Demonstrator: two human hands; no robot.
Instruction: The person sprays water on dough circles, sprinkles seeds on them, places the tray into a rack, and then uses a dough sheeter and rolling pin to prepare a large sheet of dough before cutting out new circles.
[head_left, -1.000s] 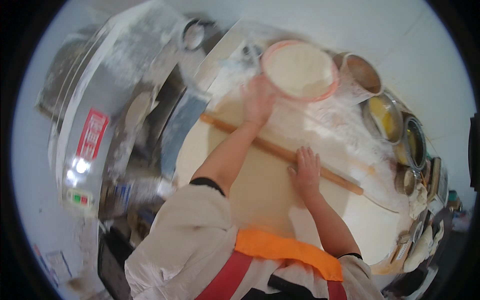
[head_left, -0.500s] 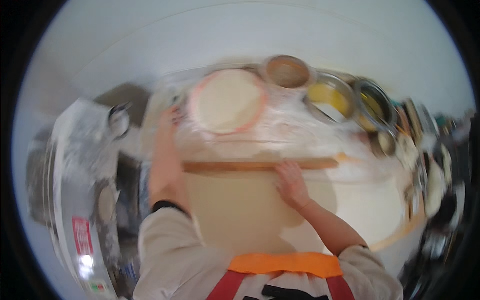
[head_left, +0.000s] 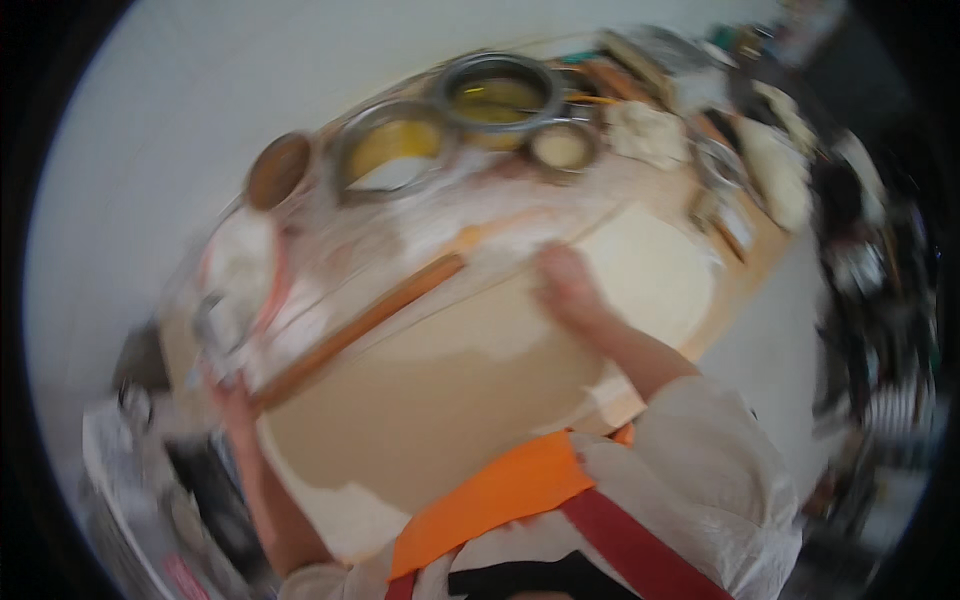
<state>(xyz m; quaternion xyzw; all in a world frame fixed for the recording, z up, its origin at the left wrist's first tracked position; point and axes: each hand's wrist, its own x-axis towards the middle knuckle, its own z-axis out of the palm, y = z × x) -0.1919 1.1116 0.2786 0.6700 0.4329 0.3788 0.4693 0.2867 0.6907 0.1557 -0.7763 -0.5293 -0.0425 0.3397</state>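
A large thin sheet of dough (head_left: 430, 390) covers the near part of the floured board. Along its far left side lies a wooden rolling pin (head_left: 365, 325), touched by neither hand as far as the blur shows. My left hand (head_left: 235, 400), by the pin's left end, is closed on a grey metal cup-like thing (head_left: 222, 322); its exact kind is smeared. Just beyond that stands a pink-rimmed bowl (head_left: 245, 260) of white flour. My right hand (head_left: 570, 285) is over the far edge of the dough, right of the pin, its fingers smeared by motion.
Along the back stand a brown bowl (head_left: 279, 172), a metal bowl (head_left: 392, 152) with yellow and white contents, a pot of yellow liquid (head_left: 497, 95) and a small bowl (head_left: 560, 148). A dough lump (head_left: 648, 135) and assorted tools lie at the right.
The view has swung to the right. My right hand has left the rolling pin and moved right, over the dough. My left hand now shows a grey metal thing beside the flour bowl.
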